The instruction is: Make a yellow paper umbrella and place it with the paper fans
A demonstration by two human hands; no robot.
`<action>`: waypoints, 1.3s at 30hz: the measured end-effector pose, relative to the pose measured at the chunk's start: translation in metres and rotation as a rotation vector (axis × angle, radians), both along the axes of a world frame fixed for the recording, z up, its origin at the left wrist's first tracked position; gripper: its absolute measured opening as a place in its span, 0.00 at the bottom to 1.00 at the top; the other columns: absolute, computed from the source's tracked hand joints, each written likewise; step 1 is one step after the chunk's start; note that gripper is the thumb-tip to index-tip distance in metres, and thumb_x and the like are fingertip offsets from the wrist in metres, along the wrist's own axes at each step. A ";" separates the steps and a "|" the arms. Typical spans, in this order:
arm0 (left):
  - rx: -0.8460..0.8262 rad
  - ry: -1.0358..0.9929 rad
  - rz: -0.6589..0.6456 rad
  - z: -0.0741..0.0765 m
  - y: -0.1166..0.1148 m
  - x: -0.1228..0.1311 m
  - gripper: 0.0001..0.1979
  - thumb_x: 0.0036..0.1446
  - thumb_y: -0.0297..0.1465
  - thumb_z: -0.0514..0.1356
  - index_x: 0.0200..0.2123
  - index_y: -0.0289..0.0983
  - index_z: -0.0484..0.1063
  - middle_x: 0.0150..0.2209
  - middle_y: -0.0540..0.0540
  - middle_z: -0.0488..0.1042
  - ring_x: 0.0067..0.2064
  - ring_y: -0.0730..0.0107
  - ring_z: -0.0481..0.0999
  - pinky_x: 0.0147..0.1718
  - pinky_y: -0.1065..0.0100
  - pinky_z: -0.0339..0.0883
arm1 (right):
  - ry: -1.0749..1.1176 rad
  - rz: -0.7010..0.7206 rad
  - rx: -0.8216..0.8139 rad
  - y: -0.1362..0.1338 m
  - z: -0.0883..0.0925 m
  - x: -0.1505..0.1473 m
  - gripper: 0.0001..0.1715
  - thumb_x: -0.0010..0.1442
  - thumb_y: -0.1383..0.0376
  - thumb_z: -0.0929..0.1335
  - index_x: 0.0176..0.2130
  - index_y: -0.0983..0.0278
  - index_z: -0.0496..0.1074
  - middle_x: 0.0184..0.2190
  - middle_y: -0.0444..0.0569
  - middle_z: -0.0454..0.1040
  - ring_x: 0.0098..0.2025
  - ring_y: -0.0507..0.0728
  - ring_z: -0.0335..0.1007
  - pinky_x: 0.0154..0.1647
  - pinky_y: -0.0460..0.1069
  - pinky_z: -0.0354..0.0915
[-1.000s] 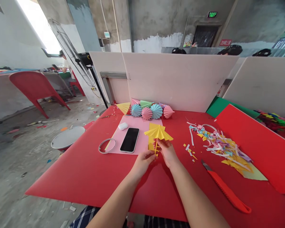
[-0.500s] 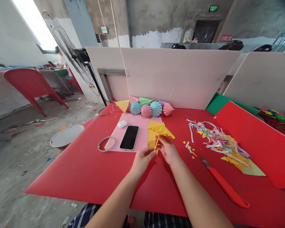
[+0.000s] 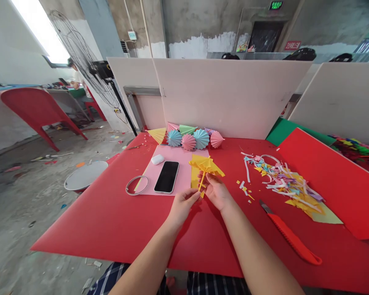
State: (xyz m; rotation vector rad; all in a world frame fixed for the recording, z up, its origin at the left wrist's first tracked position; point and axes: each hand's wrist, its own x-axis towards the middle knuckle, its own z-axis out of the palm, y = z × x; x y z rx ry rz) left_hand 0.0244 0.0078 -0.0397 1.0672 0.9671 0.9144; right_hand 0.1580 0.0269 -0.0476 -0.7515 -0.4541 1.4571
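A small yellow paper umbrella (image 3: 206,164) is held upright, slightly tilted, above the red table. My left hand (image 3: 184,203) pinches the lower end of its thin yellow stick. Just under the canopy, my right hand (image 3: 215,190) is closed around the upper stick, its fingers partly hidden behind it. Yellow paper (image 3: 196,180) lies beneath the umbrella, next to a pink sheet (image 3: 184,164) bearing a black phone (image 3: 167,177) and a white earphone case (image 3: 157,159). Folded paper umbrellas in several colours (image 3: 188,141) sit at the back.
On the red table (image 3: 117,221), a ring (image 3: 137,185) lies to the left. To the right are paper scraps (image 3: 283,180) and a red-handled knife (image 3: 290,235). A red board (image 3: 332,176) leans at far right; a white partition (image 3: 233,98) stands behind. A person (image 3: 80,78) sits far left.
The yellow canopy looks more level and shows more of its underside. Both hands keep hold of the stick, with slight finger shifts. The whole view has moved a little.
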 end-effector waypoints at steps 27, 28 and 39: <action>0.048 -0.031 0.046 0.001 0.005 -0.004 0.14 0.48 0.39 0.63 0.34 0.34 0.75 0.28 0.47 0.72 0.29 0.74 0.68 0.31 0.72 0.63 | -0.060 0.080 -0.037 -0.002 -0.005 -0.020 0.12 0.42 0.59 0.74 0.27 0.62 0.74 0.29 0.44 0.75 0.31 0.51 0.69 0.29 0.46 0.61; 0.050 -0.026 0.044 0.002 0.005 -0.003 0.14 0.48 0.39 0.63 0.34 0.34 0.75 0.28 0.47 0.73 0.29 0.73 0.69 0.30 0.72 0.63 | -0.061 0.070 -0.034 -0.002 -0.004 -0.019 0.11 0.42 0.60 0.74 0.27 0.62 0.74 0.30 0.44 0.75 0.31 0.51 0.69 0.29 0.46 0.61; 0.063 0.048 -0.040 0.002 -0.002 0.001 0.15 0.47 0.40 0.62 0.34 0.33 0.74 0.27 0.46 0.73 0.30 0.69 0.73 0.28 0.71 0.65 | -0.042 -0.065 0.000 0.002 -0.002 -0.006 0.10 0.43 0.61 0.74 0.28 0.62 0.73 0.32 0.45 0.75 0.33 0.51 0.68 0.33 0.47 0.64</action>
